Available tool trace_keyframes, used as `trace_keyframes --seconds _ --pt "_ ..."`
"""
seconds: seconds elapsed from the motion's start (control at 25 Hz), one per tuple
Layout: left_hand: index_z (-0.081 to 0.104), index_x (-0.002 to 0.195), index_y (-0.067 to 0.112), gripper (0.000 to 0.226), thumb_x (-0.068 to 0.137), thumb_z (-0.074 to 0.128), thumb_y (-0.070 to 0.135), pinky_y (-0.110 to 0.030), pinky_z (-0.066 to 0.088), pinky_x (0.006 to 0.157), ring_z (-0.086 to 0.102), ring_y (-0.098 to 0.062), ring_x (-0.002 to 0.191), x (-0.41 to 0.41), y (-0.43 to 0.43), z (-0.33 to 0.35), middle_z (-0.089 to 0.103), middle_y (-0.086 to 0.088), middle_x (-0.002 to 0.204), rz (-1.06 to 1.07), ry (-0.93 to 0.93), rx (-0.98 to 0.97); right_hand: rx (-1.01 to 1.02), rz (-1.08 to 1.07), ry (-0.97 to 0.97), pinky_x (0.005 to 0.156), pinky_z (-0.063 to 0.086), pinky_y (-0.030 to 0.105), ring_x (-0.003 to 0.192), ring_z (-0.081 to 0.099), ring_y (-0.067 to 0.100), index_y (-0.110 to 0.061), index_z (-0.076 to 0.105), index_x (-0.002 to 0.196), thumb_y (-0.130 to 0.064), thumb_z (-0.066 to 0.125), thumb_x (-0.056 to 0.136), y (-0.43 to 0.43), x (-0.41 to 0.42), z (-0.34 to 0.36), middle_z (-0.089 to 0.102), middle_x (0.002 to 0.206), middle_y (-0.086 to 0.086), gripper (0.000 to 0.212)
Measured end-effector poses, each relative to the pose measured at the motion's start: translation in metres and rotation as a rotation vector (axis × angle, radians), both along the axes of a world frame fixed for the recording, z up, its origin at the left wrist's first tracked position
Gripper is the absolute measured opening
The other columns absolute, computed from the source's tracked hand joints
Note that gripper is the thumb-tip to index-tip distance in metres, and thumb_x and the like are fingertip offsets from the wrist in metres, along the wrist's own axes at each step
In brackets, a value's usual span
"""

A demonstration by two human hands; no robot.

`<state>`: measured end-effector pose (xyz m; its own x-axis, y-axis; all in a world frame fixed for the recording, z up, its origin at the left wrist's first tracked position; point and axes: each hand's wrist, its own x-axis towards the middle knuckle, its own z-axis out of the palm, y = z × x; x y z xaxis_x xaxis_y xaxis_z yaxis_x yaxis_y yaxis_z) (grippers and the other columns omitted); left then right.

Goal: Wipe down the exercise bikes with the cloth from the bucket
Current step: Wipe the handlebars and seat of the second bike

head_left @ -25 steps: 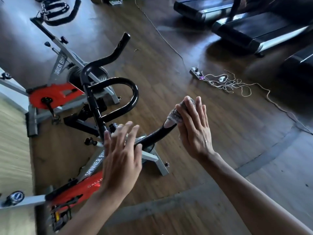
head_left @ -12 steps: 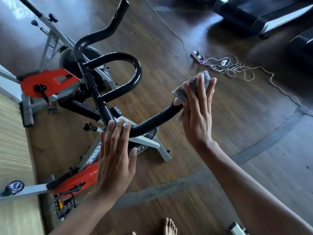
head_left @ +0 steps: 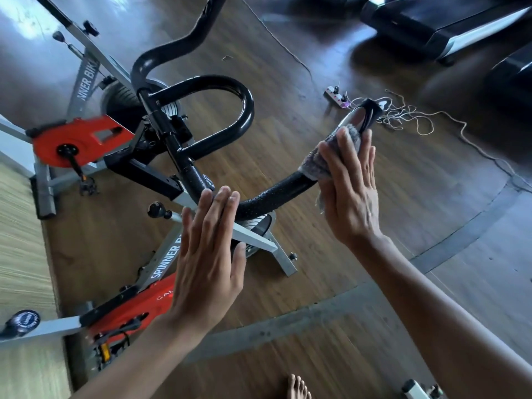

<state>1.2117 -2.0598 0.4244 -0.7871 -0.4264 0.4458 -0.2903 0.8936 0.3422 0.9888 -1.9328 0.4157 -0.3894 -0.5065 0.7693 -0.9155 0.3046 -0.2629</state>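
Cloth pressed on the handlebar end

The grey, fuzzy cloth (head_left: pixel 316 165), frayed at its lower edge, sits at about 2 o'clock from the middle of the view, wrapped over the right arm of the handlebar (head_left: pixel 273 194). The right grip (head_left: pixel 349 194) presses it there with straight, close-set fingers; the thumb is hidden, so whether it curls round the bar cannot be told. The bar is a curved black tube with a dimpled foam skin, and past the cloth it ends in a shiny metal tip (head_left: pixel 352 119) with a black band.

The left grip (head_left: pixel 207 263) is wide, flat with its fingers straight, in front of the bar's middle at 7 o'clock from the cloth; contact cannot be told.

The near bike (head_left: pixel 167 263) has a grey square-tube frame and a glossy red cover (head_left: pixel 135 306). A second bike (head_left: pixel 83 84) of the same kind stands at 10 o'clock.

The floor (head_left: pixel 417 197) is dark polished wood plank with a curved grey band across it. A tan woven mat (head_left: pixel 20 240) lies at 9 o'clock. A white power strip (head_left: pixel 335 92) with a pale tangled cord (head_left: pixel 403 116) lies at 1 o'clock, a black treadmill (head_left: pixel 437 27) beyond it. A bare foot (head_left: pixel 298 387) shows at 6 o'clock
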Motion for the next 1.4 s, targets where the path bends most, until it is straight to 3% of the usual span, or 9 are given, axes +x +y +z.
trace_keyframes --seconds 0.2,0.4,0.6,0.72,0.84,1.0,1.16,1.28,1.4 --pt "0.024 0.154 0.004 0.082 0.086 0.07 0.002 -0.055 0.012 0.123 0.011 -0.026 0.153 0.003 -0.007 -0.003 0.024 -0.01 0.162 -0.055 -0.011 -0.007 -0.144 0.037 -0.236 0.121 0.015 0.061 0.151 -0.004 0.038 0.002 0.043 0.144 -0.009 0.035 0.106 -0.026 0.054 -0.021 0.019 0.16 0.009 0.041" --pt "0.022 0.155 0.005 0.081 0.087 0.066 0.001 -0.052 0.011 0.124 0.009 -0.025 0.153 0.007 -0.014 -0.002 0.02 -0.008 0.164 -0.113 -0.017 0.0 -0.141 0.04 -0.332 0.122 0.014 0.06 0.15 -0.003 0.042 0.003 0.041 0.145 -0.01 0.032 0.106 -0.039 0.098 -0.022 0.019 0.159 0.014 0.042" --pt "0.029 0.151 0.001 0.068 0.088 0.049 -0.012 -0.055 0.014 0.122 0.016 -0.025 0.152 0.007 0.011 0.013 0.026 -0.012 0.161 -0.083 0.171 0.198 0.037 -0.004 -0.39 0.125 0.01 0.051 0.153 -0.003 0.033 -0.012 0.021 0.154 -0.026 0.026 0.109 -0.038 0.129 -0.007 0.01 0.163 0.003 0.048" --pt "0.036 0.146 -0.002 0.051 0.095 0.04 -0.001 -0.05 0.027 0.119 0.03 -0.023 0.147 -0.01 0.05 0.038 0.038 -0.013 0.154 -0.147 0.357 0.306 0.264 -0.031 -0.365 0.125 -0.002 0.044 0.154 -0.009 0.022 -0.02 -0.001 0.157 -0.043 0.009 0.107 -0.022 0.124 0.005 -0.008 0.164 -0.008 0.056" --pt "0.035 0.147 -0.003 0.048 0.101 0.034 0.012 -0.036 0.026 0.12 0.03 -0.019 0.147 -0.035 0.082 0.054 0.036 -0.011 0.156 -0.098 0.401 0.452 0.386 0.05 -0.313 0.125 0.001 0.041 0.154 -0.006 0.021 -0.017 -0.006 0.157 -0.046 0.005 0.106 -0.009 0.113 0.016 -0.007 0.165 0.0 0.059" --pt "0.03 0.15 0.009 0.05 0.107 0.025 0.032 -0.023 0.02 0.12 0.024 -0.008 0.149 -0.059 0.094 0.043 0.029 0.0 0.159 0.106 0.439 0.567 0.394 0.245 -0.298 0.125 0.009 0.033 0.154 0.007 0.021 -0.008 0.003 0.156 -0.045 0.008 0.107 0.003 0.09 0.025 0.007 0.164 0.004 0.062" --pt "0.041 0.146 -0.001 0.047 0.107 0.03 0.024 -0.042 0.024 0.121 0.028 -0.022 0.149 -0.078 0.096 0.024 0.037 -0.013 0.155 0.208 0.427 0.382 0.097 0.269 -0.318 0.119 0.03 0.036 0.144 0.038 0.017 -0.005 0.044 0.144 -0.033 0.023 0.108 0.01 0.05 0.032 0.042 0.151 0.005 0.05" --pt "0.039 0.147 0.001 0.049 0.103 0.041 0.023 -0.042 0.017 0.123 0.019 -0.022 0.151 -0.095 0.096 0.004 0.03 -0.013 0.157 0.374 0.293 0.148 0.134 0.18 -0.153 0.121 0.021 0.037 0.143 0.038 0.02 -0.009 0.059 0.133 -0.023 0.034 0.104 0.006 0.03 0.026 0.048 0.149 0.007 0.041" --pt "0.032 0.149 0.009 0.052 0.104 0.036 0.034 -0.034 0.006 0.123 0.016 -0.02 0.149 -0.107 0.086 -0.01 0.028 -0.008 0.155 0.495 0.246 0.012 0.21 0.192 -0.087 0.124 0.011 0.036 0.146 0.028 0.021 -0.007 0.059 0.133 -0.012 0.044 0.098 0.004 0.023 0.017 0.049 0.149 0.009 0.039"
